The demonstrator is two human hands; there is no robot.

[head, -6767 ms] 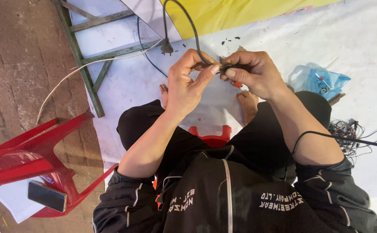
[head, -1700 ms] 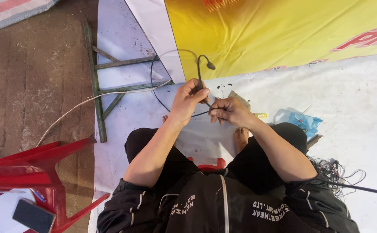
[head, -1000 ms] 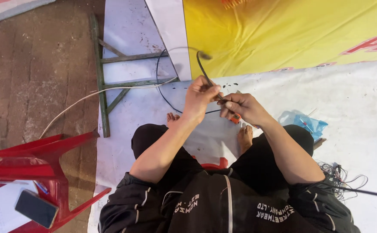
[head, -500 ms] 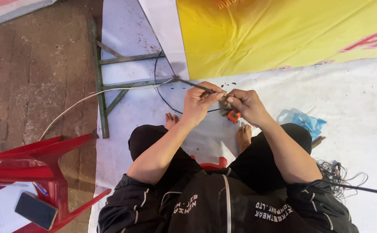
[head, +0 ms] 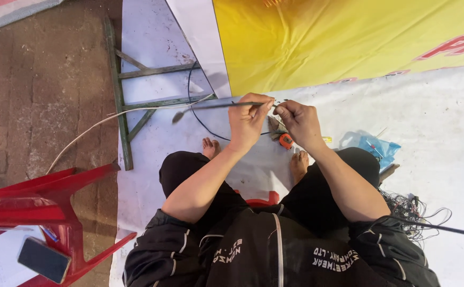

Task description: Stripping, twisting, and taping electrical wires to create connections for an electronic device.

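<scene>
1. Left hand (head: pixel 248 121) was pinched on a thin black cable (head: pixel 218 106); the straight run stuck out leftward from the fingers, ending in a small dark tip over the white sheet (head: pixel 444 138)
2. Right hand (head: pixel 300 121) sat just beside the left, fingers curled and pinched on the same cable's near end; what exactly was between the fingertips was too small to tell
3. Cable was held up in front of the person, above the bare feet; a slack loop hung down from it and curved across the sheet below the left hand
4. Small orange tool (head: pixel 286 141) lay on the sheet just under the right hand, near the right foot
5. Blue plastic bag (head: pixel 380 146) lay on the sheet right of the right hand, apart from it
6. Tangle of black wires (head: pixel 410 210) lay by the right knee
7. Yellow banner (head: pixel 349 37) was spread beyond the hands; green metal frame (head: pixel 119 101) lay left, with a white cord (head: pixel 99 125) running across it
8. Red plastic chair (head: pixel 40 196) stood at lower left, with a dark phone (head: pixel 44 259) on paper beside it
</scene>
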